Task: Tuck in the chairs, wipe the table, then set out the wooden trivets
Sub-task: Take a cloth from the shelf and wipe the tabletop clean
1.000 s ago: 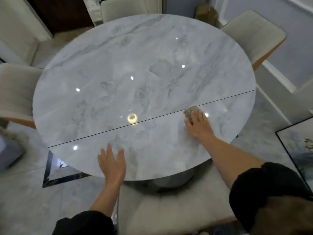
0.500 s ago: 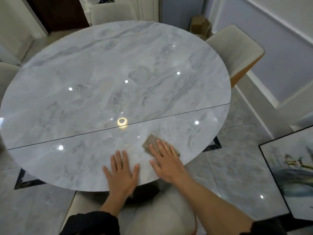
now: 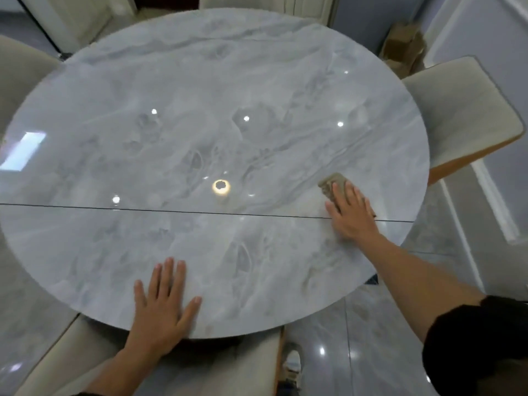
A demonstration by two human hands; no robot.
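Note:
A round grey marble table [image 3: 200, 124] fills the view, with a thin dark seam running across it. My right hand [image 3: 353, 214] lies flat with straight fingers on a small beige cloth [image 3: 331, 182], pressing it onto the tabletop near the right rim, just above the seam. My left hand [image 3: 163, 307] rests flat on the table's near edge, fingers spread and holding nothing. No wooden trivets are in view.
Cream chairs stand around the table: one at the right [image 3: 457, 115], one at the near edge under my arms [image 3: 217, 367], one at the left [image 3: 20, 72], one at the far side [image 3: 243, 1]. A cardboard box [image 3: 403, 44] sits by the far wall.
My right hand has slid the cloth from the near edge beside my left hand out to the right and further away, across the seam. My left hand stays flat on the near edge.

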